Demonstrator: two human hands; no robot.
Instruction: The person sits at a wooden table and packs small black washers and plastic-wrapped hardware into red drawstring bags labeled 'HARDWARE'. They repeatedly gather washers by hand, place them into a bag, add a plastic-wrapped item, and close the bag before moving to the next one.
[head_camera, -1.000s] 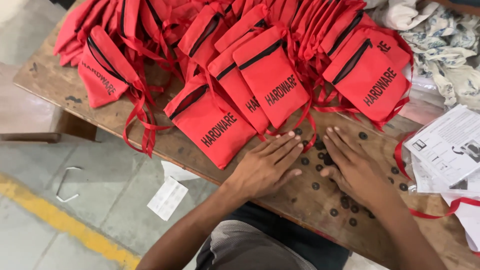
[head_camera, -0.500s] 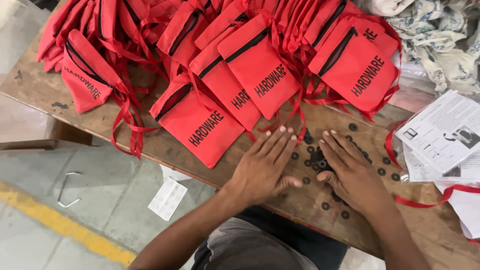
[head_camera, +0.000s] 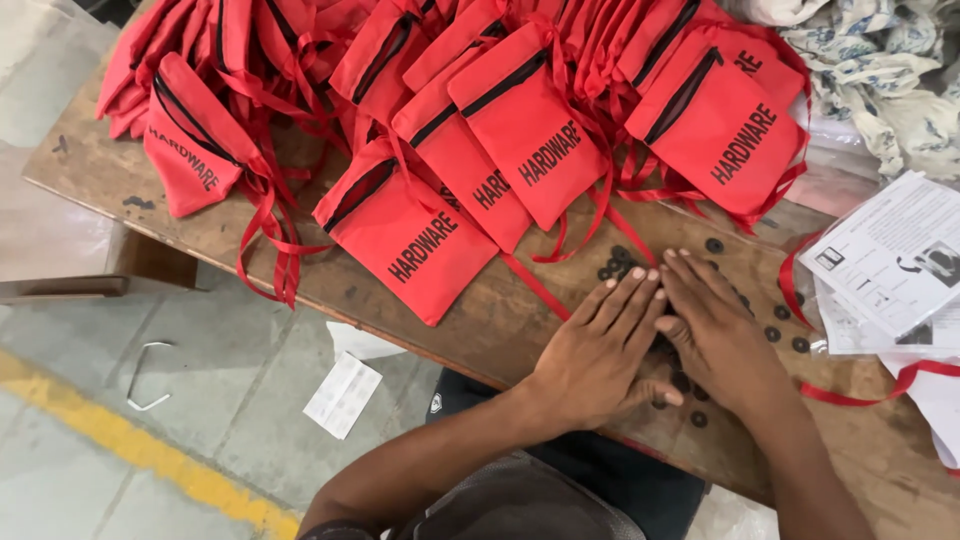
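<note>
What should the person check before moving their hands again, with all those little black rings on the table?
1. Left hand flat on the wooden table: ok.
2. Right hand flat beside it, touching: ok.
3. Small black washers all gathered: not ok, several lie scattered.
4. Washers under the palms: cannot tell.
5. Nearest red pouch zipped shut: ok.
6. Paper sheets away from the hands: ok.

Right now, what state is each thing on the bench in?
left hand: flat, palm down on the bench, holding nothing.
right hand: flat beside it, covering some washers.
small black washers: loose, scattered on the wood.
red zip pouches: zipped shut, piled overlapping.
red ribbons: loose, tangled, one trailing over the edge.
printed sheets: stacked flat.
</note>
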